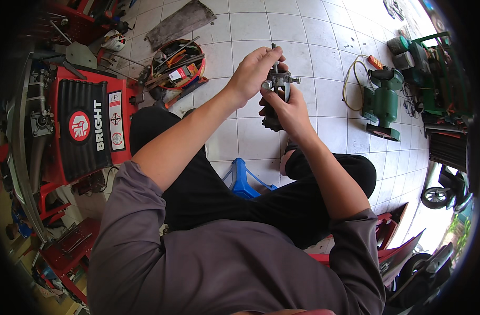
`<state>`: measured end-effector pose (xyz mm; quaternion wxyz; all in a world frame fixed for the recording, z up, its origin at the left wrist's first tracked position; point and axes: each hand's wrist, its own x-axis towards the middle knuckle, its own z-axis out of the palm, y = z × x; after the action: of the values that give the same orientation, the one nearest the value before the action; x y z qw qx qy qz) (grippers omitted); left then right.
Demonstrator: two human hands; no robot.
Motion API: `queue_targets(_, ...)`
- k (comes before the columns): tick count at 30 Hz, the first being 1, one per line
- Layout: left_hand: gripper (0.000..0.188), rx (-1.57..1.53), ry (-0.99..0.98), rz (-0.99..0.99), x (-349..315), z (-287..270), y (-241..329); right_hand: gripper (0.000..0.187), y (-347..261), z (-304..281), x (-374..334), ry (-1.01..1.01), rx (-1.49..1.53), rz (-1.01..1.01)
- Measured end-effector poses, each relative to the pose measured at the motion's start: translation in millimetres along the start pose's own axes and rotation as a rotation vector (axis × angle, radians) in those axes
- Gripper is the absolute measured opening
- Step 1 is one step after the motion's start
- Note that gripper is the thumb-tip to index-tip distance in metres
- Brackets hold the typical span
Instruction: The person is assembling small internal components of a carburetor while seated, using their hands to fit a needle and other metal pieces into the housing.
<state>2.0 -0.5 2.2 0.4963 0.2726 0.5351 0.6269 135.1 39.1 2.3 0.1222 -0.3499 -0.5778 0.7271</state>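
Observation:
Out in front of me, above the tiled floor, I hold a small dark metal engine part that looks like a carburetor (pixel 282 80), with bolts and fittings jutting from its sides. My right hand (pixel 292 111) is wrapped round its lower body, thumb across the near side. At the upper end, the fingers of my left hand (pixel 252 74) are closed, with the thumb pressed along a thin dark rod (pixel 273 51) that sticks up. Whether this rod belongs to the part or is a separate tool, I cannot tell. The fingers hide much of the part.
Left of my arms stand a round tray (pixel 202 65) of tools and a red-and-black machine (pixel 87 118). To the right are a green bench grinder (pixel 383 102) and an orange power strip (pixel 375 62) with its cord. A blue stool (pixel 242 181) shows between my legs. A dirty mat (pixel 179 23) lies ahead.

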Motion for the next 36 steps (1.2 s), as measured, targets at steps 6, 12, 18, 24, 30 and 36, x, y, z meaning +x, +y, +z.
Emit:
queue_targets(6, 0.048, -0.176, 0.049, -0.064, 0.5, 1.3, -4.0, 0.03, -7.2, -3.4, -0.8, 0.048, 0.032, -0.028)
queue_targets(12, 0.066, -0.34, -0.135, -0.232, -7.5, 11.9, -12.1, 0.025, -17.6, -10.1, 2.4, 0.167, 0.046, -0.139)
queue_targets(18, 0.067, -0.335, -0.131, -0.261, -18.5, 22.3, -7.5, 0.028, -14.0, -11.1, 3.7, 0.266, -0.084, -0.167)
queue_targets(24, 0.058, -0.198, -0.097, -0.213, -20.2, 20.8, -5.6, 0.03, -14.5, -10.3, 3.5, 0.223, -0.153, -0.196)
queue_targets(30, 0.048, -0.185, -0.178, 0.02, -18.7, 21.9, -5.2, 0.031, -12.8, -15.6, 5.6, 0.194, -0.084, -0.234)
queue_targets(36, 0.055, -0.061, -0.255, -0.008, -14.1, 7.7, -15.1, 0.031, -15.6, -13.7, 2.5, 0.177, -0.074, -0.25)
